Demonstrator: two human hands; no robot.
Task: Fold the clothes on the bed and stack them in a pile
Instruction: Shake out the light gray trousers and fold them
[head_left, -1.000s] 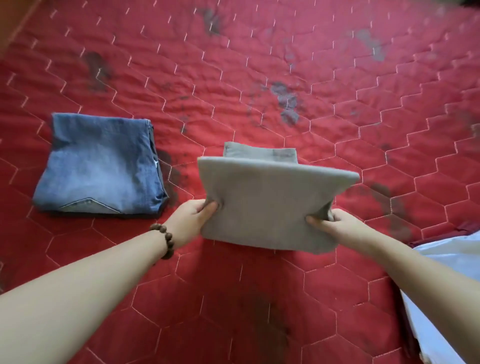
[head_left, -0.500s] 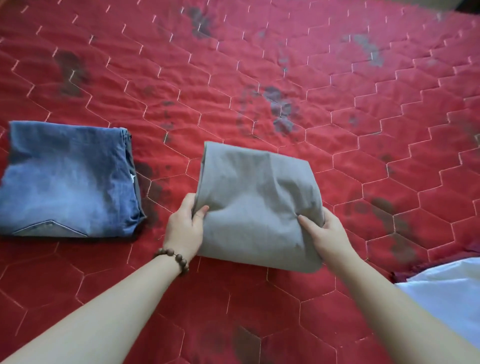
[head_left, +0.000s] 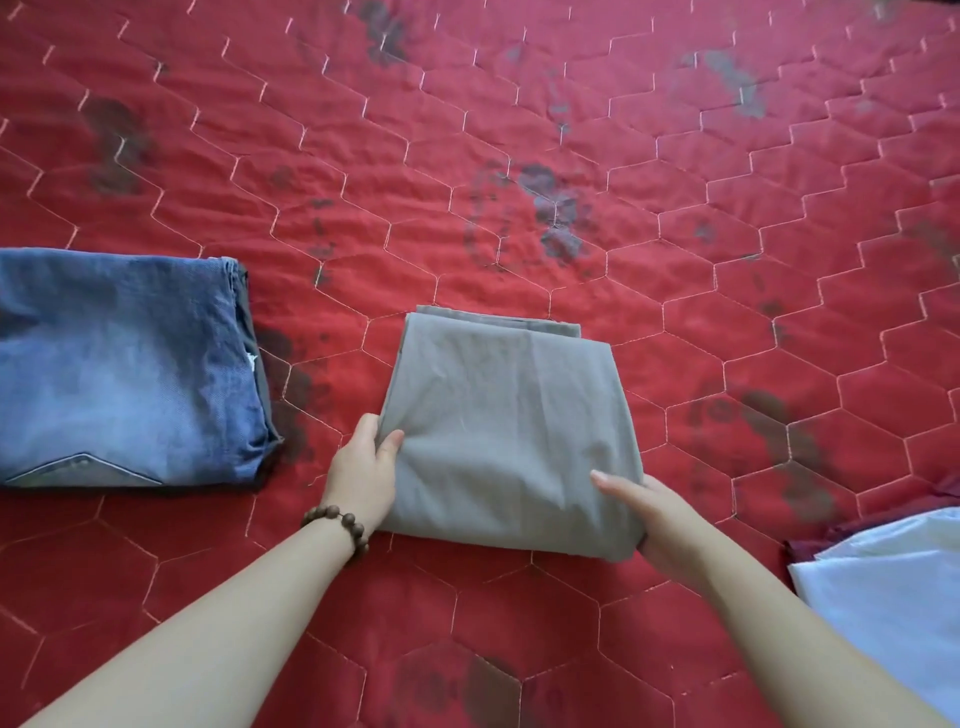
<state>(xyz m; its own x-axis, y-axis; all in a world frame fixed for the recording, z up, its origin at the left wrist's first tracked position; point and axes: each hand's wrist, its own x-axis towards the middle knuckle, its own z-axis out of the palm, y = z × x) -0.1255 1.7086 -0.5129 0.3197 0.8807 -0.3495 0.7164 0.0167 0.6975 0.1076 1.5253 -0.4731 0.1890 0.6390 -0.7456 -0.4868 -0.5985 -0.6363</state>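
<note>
Head view: the grey garment (head_left: 506, 436) now lies flat on the red quilt (head_left: 519, 156) as a squarish folded packet, where a second ago its top fold stood raised above the bed and half a second ago it bulged, rounded, between the hands. A lower layer peeks out along its far edge. The left hand (head_left: 363, 473) grips the packet's near-left edge, thumb on top and fingers tucked beneath, much as before; a bead bracelet (head_left: 340, 527) circles that wrist. The right hand (head_left: 652, 514) has loosened from its earlier pinch: its thumb lies straight on top of the cloth at the near-right corner, and its fingers are hidden under or behind the fold, so it cannot be told whether they clasp the fabric.

The jeans (head_left: 124, 369) sit folded to the left, well apart from the grey packet (they look shifted only because the camera has moved). Their left part is cut off by the frame edge, and a dark layer shows at their right side, too narrow to make out. At the lower right a white cloth (head_left: 893, 587) is cut off by the frame, with a strip of dark red fabric (head_left: 841, 532) edging it; what either belongs to cannot be told. Dark blotches mark the quilt, some blurred.
</note>
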